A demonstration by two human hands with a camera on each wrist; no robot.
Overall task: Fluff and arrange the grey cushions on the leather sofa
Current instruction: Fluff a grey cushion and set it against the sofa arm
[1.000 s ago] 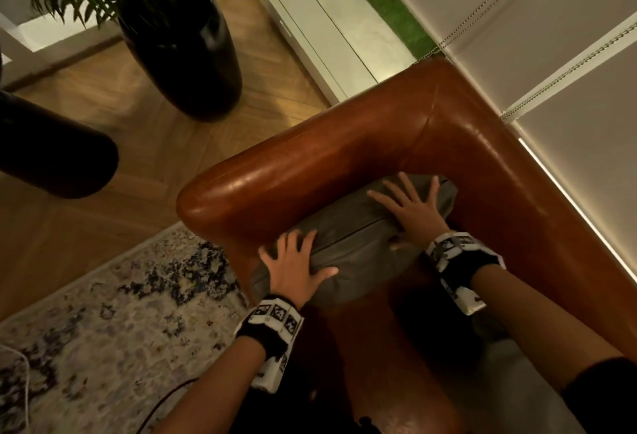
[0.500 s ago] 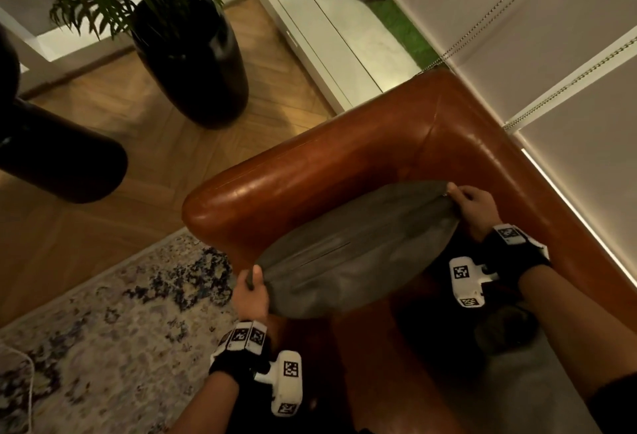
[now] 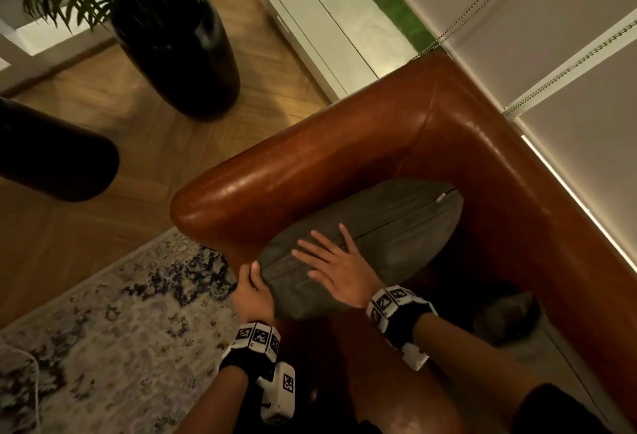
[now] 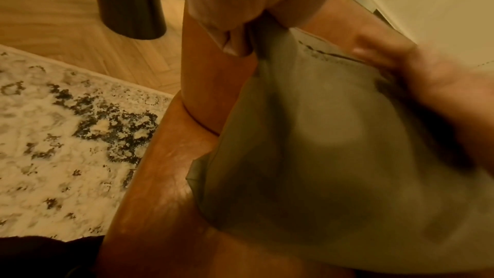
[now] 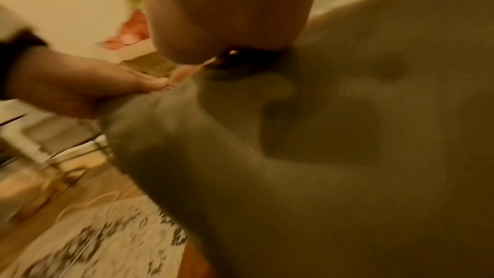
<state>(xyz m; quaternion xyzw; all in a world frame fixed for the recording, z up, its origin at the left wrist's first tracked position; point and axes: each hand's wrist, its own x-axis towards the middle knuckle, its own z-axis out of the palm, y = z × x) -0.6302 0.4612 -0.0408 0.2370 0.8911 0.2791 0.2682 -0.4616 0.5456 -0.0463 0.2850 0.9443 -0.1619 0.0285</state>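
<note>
A grey cushion (image 3: 396, 227) with a zip along its top seam stands on edge in the corner of the brown leather sofa (image 3: 344, 144), leaning against the armrest. My left hand (image 3: 253, 290) grips its near left corner, thumb on top. In the left wrist view the fingers (image 4: 238, 39) pinch that corner of the cushion (image 4: 334, 155). My right hand (image 3: 331, 261) lies flat on the cushion's top, fingers spread, close to the left hand. The right wrist view is blurred and filled by the cushion (image 5: 347, 155). A second grey cushion (image 3: 506, 316) lies in shadow by my right forearm.
A tall black planter (image 3: 179, 47) with a green plant stands on the wooden floor beyond the armrest. A patterned rug (image 3: 103, 330) with a thin white cable lies to the left. A dark rounded object (image 3: 51, 158) juts in from the left. Window blinds (image 3: 551, 37) hang behind the sofa.
Half a second ago each hand held one end of the raised cushion. The right hand has let go of the far end and now lies flat near the left hand, which keeps its corner.
</note>
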